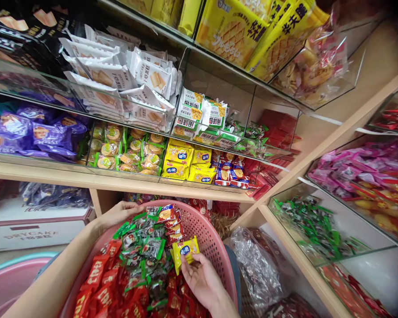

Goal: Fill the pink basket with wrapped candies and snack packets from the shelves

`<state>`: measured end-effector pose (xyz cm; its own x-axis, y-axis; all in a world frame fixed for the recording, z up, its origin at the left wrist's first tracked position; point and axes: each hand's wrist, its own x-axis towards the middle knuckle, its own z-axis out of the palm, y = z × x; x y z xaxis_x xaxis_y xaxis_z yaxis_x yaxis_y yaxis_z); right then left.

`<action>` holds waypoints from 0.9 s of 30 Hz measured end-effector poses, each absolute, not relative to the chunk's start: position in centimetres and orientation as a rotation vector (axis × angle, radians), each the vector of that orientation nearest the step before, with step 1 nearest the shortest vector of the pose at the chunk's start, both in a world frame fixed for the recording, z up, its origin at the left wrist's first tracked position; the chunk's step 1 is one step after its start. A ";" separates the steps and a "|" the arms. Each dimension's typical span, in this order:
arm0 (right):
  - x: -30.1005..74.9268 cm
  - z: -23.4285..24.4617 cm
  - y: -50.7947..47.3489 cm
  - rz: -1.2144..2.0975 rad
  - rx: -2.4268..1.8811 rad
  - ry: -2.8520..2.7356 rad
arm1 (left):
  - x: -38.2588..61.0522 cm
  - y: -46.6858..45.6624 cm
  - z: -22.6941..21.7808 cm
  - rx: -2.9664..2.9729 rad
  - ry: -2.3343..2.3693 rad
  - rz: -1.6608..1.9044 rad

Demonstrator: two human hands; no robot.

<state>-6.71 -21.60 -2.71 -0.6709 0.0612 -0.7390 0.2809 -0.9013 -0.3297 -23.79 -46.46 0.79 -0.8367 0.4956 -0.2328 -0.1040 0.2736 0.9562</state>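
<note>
A round pink plastic basket [204,225] with holes in its wall stands before me, filled with wrapped snacks. My left hand [121,213] lies over its far left rim, fingers closed on the edge. Between the thumb and fingers of my right hand [202,278] is a yellow snack packet [185,251], inside the basket near its right wall. Just behind that packet lies a row of red-and-blue snack packets [174,225]. Green-and-clear wrapped candies [144,243] fill the middle, and red packets [101,282] lie at the near left.
Glass-fronted shelves hold yellow packets [181,161], white dry-cake packets [112,75] and purple packets [36,130]. A wooden shelf edge [126,183] runs above the basket. Clear bags [255,260] stand to the right; a pink tub [16,282] and a white box [36,225] are left.
</note>
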 end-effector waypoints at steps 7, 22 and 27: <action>-7.2 -2.2 -22.6 -2.695 1.211 0.586 | -23.6 -46.4 1.0 0.362 2.120 1.584; -7.5 -2.8 -23.4 -2.743 1.236 0.558 | -23.5 -46.4 1.4 0.388 2.088 1.583; -6.7 -2.2 -22.0 -2.694 1.316 0.695 | -23.7 -46.4 0.9 0.359 2.077 1.590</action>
